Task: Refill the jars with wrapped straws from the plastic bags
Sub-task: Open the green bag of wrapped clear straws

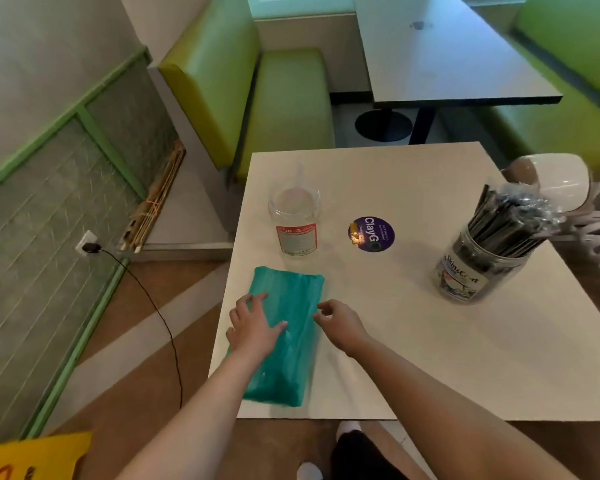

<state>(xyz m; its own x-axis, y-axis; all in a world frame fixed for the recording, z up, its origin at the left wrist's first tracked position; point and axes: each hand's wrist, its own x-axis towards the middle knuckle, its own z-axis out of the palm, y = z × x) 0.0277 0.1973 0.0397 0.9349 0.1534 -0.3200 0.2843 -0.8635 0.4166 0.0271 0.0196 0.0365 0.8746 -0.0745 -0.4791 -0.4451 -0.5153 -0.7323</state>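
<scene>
1. A clear jar point(296, 223) with a red-and-white label stands upright on the white bench point(413, 323), toward its far left part; nothing shows inside it.
2. A second clear jar point(471, 271) stands near the right edge of the bench, well apart from the first. It is packed with dark wrapped straws point(506, 223) that lean to the right and rise above its rim, with crinkled clear plastic around their tops.
3. A teal plastic bag point(291, 306) lies flat on the near left part of the bench, its long side running away from the person, its far end just short of the empty jar. What it holds cannot be made out through the plastic.
4. The left hand point(253, 323) rests on the left half of the bag, fingers spread and lightly bent, thumb stretched across the plastic; it presses rather than grips.
5. The right hand point(340, 322) sits at the bag's right edge, fingers loosely curled with the fingertips at the plastic. Whether they pinch the edge or only touch it cannot be told.
6. A round purple sticker point(371, 234) lies on the bench between the two jars.
7. Beyond the bench stand a green booth seat point(257, 98) and another table point(447, 53).
</scene>
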